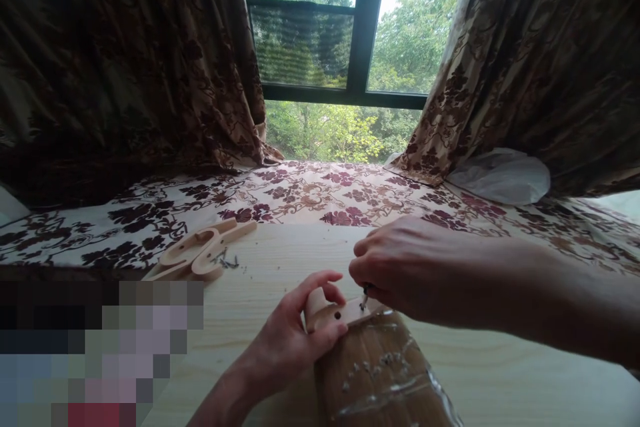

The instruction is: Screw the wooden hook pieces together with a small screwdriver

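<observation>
Curved wooden piece [351, 313], lower centre of frame, over brown taped block [385, 373]. Left hand [293, 327] gripping it; right hand [393, 257] pinching thin metal tool [365, 295] against it. Probably fastening; next turn likely needs steady hold, tool aligned. Centre-left, on tabletop [293, 250]: similar wooden pieces [207, 272], small dark screw-like bits [230, 261].

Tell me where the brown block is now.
In the head view, the brown block is at the bottom, just right of centre, beside the left hand, with the pale wooden piece at its far end.
</observation>
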A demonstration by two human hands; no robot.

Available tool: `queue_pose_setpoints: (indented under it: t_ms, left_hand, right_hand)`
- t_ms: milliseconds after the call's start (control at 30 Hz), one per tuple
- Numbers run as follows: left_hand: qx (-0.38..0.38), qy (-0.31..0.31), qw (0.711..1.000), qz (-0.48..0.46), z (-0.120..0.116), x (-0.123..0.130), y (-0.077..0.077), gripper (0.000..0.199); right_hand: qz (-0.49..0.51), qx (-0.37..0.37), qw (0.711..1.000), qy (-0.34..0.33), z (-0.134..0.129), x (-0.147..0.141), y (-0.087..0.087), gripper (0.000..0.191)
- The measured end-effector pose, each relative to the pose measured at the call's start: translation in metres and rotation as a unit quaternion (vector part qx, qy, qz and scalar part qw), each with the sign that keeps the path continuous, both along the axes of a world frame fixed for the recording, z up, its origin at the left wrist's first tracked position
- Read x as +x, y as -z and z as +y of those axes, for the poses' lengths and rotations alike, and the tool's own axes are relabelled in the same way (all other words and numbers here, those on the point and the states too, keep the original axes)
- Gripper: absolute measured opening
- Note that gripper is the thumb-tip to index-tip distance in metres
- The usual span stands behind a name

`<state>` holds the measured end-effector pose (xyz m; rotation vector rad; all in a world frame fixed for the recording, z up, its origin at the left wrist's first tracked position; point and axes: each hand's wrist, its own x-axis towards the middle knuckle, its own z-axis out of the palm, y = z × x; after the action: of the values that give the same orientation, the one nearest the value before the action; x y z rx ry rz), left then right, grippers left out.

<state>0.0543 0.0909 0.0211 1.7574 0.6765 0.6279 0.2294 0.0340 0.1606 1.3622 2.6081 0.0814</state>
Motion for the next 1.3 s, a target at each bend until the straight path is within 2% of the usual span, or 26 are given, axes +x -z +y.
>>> queue_pose_setpoints:
  t_ms: [167,267,333,433,600,700,833,933,1000,1167,1233,1300]
  left_hand:
    - [0.004,-0.002,1.000,0.006,0.002,0.000,0.000,0.043]
    - [0.000,-0.001,1.000,0.006,0.001,0.000,-0.002,0.044]
    - [-0.003,-0.002,1.000,0.003,0.000,0.000,-0.004,0.044]
    - [-0.002,0.000,1.000,-0.001,-0.001,-0.001,-0.004,0.043]
    - [-0.008,0.001,1.000,-0.001,0.000,0.000,-0.003,0.041]
    - [-0.005,-0.002,1.000,0.002,0.000,0.000,-0.003,0.041]
    - [-0.004,0.000,1.000,0.009,0.001,0.000,-0.004,0.044]
    - [0.001,0.001,1.000,0.007,0.001,0.000,-0.004,0.045]
    - [0.007,0.004,1.000,0.002,0.001,0.000,-0.004,0.044]
    - [0.010,0.009,1.000,0.005,0.000,0.000,-0.004,0.041]
    - [0.009,0.009,1.000,0.002,-0.001,0.000,-0.004,0.041]
    - [0.007,0.003,1.000,0.001,-0.001,0.001,-0.004,0.041]
  right_hand:
    - [-0.012,0.009,0.995,0.098,0.010,0.004,0.010,0.017]
    - [-0.002,0.011,0.991,0.130,0.014,0.007,0.009,0.020]
    - [-0.013,0.008,0.993,0.117,0.013,0.006,0.004,0.015]
    - [-0.032,-0.002,0.998,0.060,0.007,0.001,-0.003,0.013]
    - [-0.040,-0.010,0.999,-0.017,0.006,-0.005,-0.003,0.014]
    - [-0.055,-0.035,0.998,0.007,0.014,-0.001,-0.001,0.015]
    - [-0.009,-0.055,0.995,0.085,0.024,0.008,0.000,0.019]
    - [-0.029,-0.042,0.992,0.113,0.022,0.007,0.000,0.015]
    - [-0.062,-0.018,0.994,0.092,0.015,0.001,-0.001,0.012]
    - [-0.068,0.009,0.997,-0.027,-0.001,-0.017,-0.007,0.016]
    - [-0.087,-0.015,0.996,-0.026,0.001,-0.018,-0.007,0.017]
    - [-0.095,-0.039,0.995,0.001,0.008,-0.015,-0.006,0.016]
